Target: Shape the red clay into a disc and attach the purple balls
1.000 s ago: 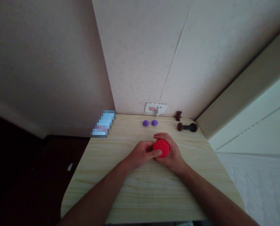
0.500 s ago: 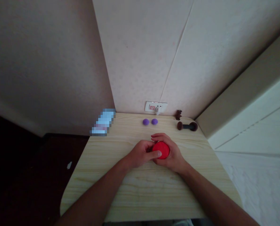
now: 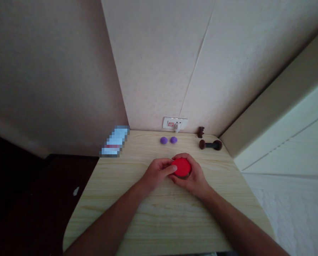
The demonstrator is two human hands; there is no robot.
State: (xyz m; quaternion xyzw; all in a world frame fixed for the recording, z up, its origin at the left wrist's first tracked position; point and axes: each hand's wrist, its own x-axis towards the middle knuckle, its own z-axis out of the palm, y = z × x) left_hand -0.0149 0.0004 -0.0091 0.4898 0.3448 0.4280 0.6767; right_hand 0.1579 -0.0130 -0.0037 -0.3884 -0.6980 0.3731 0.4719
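A flat, round red disc (image 3: 182, 167), soft-looking like modelling clay, is held between my two hands above the middle of the table. My left hand (image 3: 157, 173) pinches its left edge, thumb on the top face and fingers partly hidden underneath. Curved around the far and right side is my right hand (image 3: 195, 177), with its thumb near the front edge. Two small purple lumps (image 3: 163, 140) lie side by side farther back, beyond the hands.
A wooden table (image 3: 148, 227) stands against the wall. A dark dumbbell-shaped object (image 3: 209, 145) and a small brown figurine (image 3: 201, 132) are at its back right. At the back left lies a blurred-out bluish rectangle (image 3: 115, 141). A wall socket (image 3: 175, 123) holds a plug.
The red disc now shows a flatter, wider oval face, and my left thumb has shifted to its left edge. The whole view has moved slightly.
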